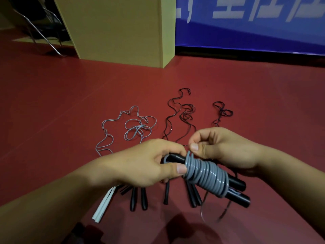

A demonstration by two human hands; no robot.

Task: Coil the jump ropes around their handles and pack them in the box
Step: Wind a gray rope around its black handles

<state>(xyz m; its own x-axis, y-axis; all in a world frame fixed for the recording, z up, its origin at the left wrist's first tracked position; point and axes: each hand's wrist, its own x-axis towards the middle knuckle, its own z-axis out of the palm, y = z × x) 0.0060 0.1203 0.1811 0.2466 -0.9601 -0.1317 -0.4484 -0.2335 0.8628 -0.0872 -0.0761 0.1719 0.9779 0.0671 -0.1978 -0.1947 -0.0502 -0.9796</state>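
1. Head view: the left hand (146, 162) has its grip clamped on the pair of black handles (235, 191), thumb pressed against the near end of the grey coil (205, 175), fingers curled over the handles' far end.
2. The right hand (221, 147) has its grip together in a pinch, thumb and forefinger closed on the grey rope right at the top of the coil.
3. The coiled rope sits in mid-air between both hands, above the red floor (61, 103); two handles lie side by side inside the wraps, pointing down and right.
4. On the floor beyond: two loose grey ropes (137, 127) tangled on the left, three loose black ropes (186, 113) snaking to the right.
5. Below the hands, black handles (139, 199) lie on the floor, about six showing, and two white handles (103, 206) at the left.
6. Behind stand a yellow-green pillar (123, 29) and a blue banner (255, 29); the exact rope count is hard to tell where strands overlap.
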